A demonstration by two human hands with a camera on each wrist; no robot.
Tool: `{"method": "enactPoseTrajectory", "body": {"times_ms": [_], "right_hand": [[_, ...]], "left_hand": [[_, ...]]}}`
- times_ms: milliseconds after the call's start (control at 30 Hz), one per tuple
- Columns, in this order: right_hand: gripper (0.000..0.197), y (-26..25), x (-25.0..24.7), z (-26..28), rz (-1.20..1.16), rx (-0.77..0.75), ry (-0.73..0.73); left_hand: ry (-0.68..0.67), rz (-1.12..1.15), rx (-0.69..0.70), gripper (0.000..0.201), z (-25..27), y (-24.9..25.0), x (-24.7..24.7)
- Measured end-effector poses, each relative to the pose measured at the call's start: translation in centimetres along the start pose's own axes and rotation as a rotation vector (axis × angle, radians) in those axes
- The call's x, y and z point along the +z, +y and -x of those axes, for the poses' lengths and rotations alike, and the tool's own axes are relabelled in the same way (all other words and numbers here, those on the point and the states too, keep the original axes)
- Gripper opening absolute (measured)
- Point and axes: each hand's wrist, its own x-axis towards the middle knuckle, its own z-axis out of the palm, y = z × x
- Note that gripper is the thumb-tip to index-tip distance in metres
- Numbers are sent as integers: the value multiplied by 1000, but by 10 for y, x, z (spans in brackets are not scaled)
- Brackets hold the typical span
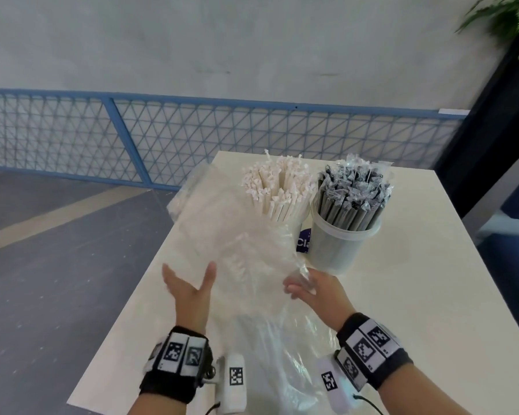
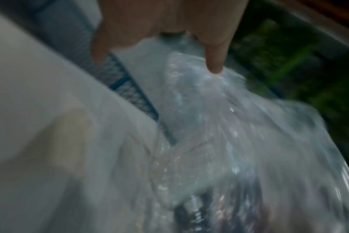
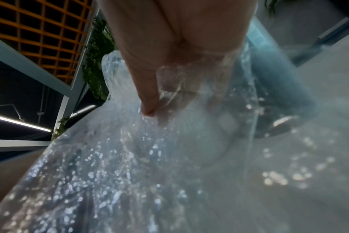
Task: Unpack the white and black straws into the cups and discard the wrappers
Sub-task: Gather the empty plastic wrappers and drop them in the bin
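White paper-wrapped straws (image 1: 277, 191) stand bunched upright at the back of the cream table (image 1: 432, 295); their cup is mostly hidden behind plastic, with only a blue label (image 1: 304, 242) showing. Beside them on the right, black straws (image 1: 352, 194) fill a clear cup (image 1: 337, 248). A large clear plastic wrapper (image 1: 237, 241) is held up over the table in front of the white straws. My right hand (image 1: 297, 287) pinches its right edge between thumb and fingers (image 3: 149, 100). My left hand (image 1: 189, 277) is spread open at the wrapper's left side, one fingertip (image 2: 215, 67) touching the film.
More crumpled clear plastic (image 1: 282, 348) lies on the table near my wrists. The table's left edge (image 1: 126, 301) drops to a grey floor. A blue mesh railing (image 1: 132, 136) runs behind, with a dark pillar (image 1: 489, 139) and a plant (image 1: 510, 16) at the right.
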Motion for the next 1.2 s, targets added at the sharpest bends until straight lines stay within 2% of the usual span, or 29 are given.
{"method": "enactPoseTrajectory", "body": {"times_ms": [33, 67, 100, 133, 167, 267, 333, 400, 533, 600, 733, 833, 900, 967, 1033, 1100, 1200], "right_hand": [[5, 1, -1, 0, 8, -20, 5], [5, 1, -1, 1, 8, -29, -4], [7, 2, -1, 1, 12, -21, -24], [10, 3, 1, 1, 17, -6, -52], [14, 4, 2, 2, 28, 12, -83], [25, 4, 5, 7, 31, 7, -84], [38, -2, 3, 10, 12, -54, -42], [42, -7, 1, 9, -40, -103, 0], [49, -17, 6, 4, -98, -173, 23], [56, -21, 8, 2, -110, -143, 54], [66, -23, 8, 5, -94, -130, 179], [69, -26, 5, 9, -160, -136, 232], [74, -27, 4, 9, -230, -133, 241], [88, -23, 2, 10, -252, -115, 226], [96, -17, -1, 12, -305, -40, 166], [86, -13, -7, 14, -402, 78, 58], [52, -7, -11, 14, -530, 184, -19]], "left_hand": [[-90, 195, -191, 99, -1, 0, -1], [-181, 358, -315, 78, -2, 0, -1], [-233, 484, -345, 53, -2, 1, 1], [-251, 525, -305, 28, -3, 3, 4], [-250, 507, -223, 16, -2, 8, 7], [-202, 323, -23, 23, -4, 18, 7], [-227, 235, 75, 22, -5, 19, 2], [-276, 173, 118, 22, -6, 16, -2], [-527, 46, 65, 20, 9, 24, 4], [-615, 1, 53, 24, 17, 25, 8], [-644, 106, -42, 57, 26, 26, 9], [-670, 28, 61, 49, 27, 29, 8], [-617, 7, 112, 30, 27, 31, 10], [-550, 73, 89, 16, 25, 34, 10], [-514, 141, 38, 15, 20, 36, 8], [-525, 147, 25, 16, 16, 37, 4], [-610, 75, 19, 25, 13, 36, -1]]}}
